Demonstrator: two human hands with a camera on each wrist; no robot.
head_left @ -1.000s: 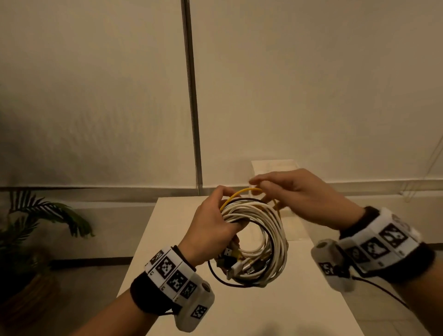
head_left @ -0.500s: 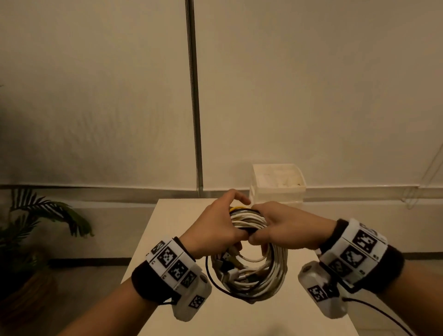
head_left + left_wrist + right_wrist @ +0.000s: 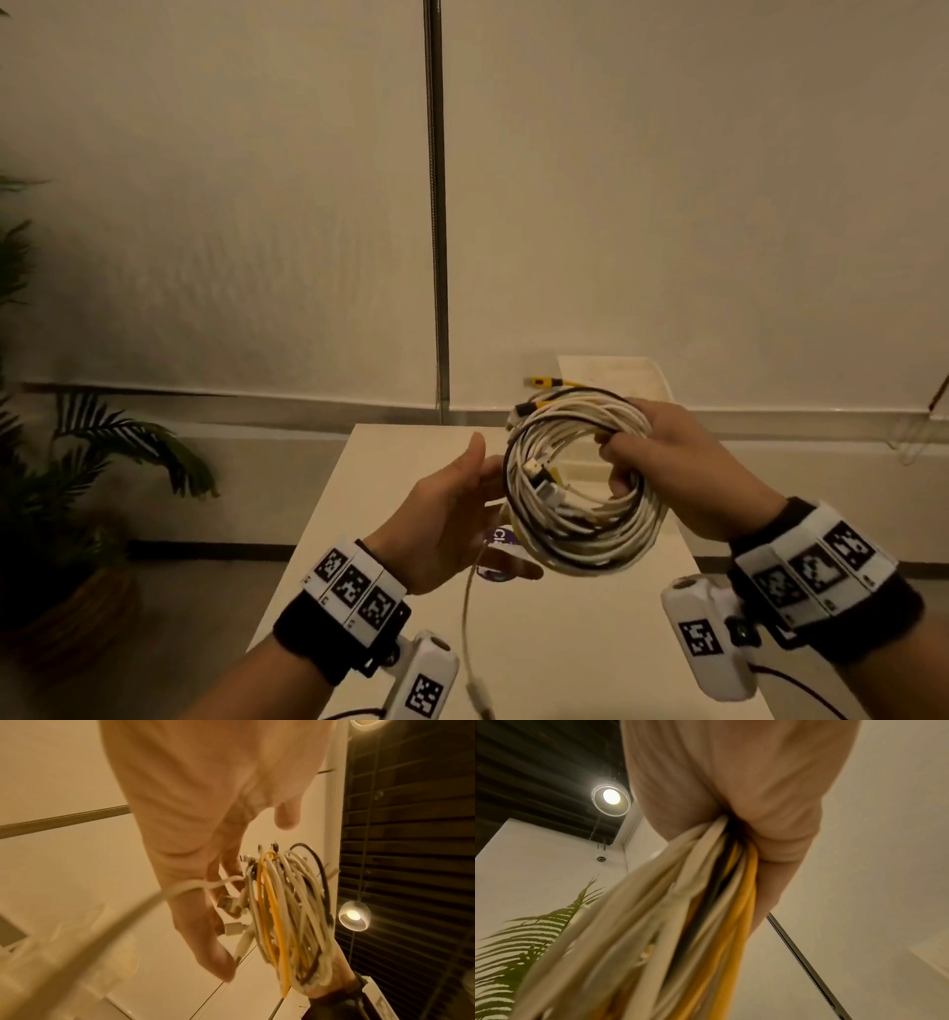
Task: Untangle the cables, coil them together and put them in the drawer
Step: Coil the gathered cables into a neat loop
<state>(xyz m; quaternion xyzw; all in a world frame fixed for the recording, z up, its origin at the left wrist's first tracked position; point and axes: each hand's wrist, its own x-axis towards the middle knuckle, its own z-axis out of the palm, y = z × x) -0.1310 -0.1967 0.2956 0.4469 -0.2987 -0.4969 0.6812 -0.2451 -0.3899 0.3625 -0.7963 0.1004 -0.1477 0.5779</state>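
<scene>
White and yellow coil [image 3: 583, 483] is gripped above the worktop [image 3: 565, 642] by my right hand [image 3: 683, 473], left hand [image 3: 452, 514] open beside it; the dangling tail [image 3: 467, 616] may snag, loosening loops.

Right hand [image 3: 757, 787] clamped round a bundle of cables [image 3: 680, 923], white, yellow and black strands fanning toward the lens, blurred. Palm fronds [image 3: 521, 943] lower left, lit ceiling lamp [image 3: 611, 796] above, metal rod [image 3: 805, 965] at right.
</scene>
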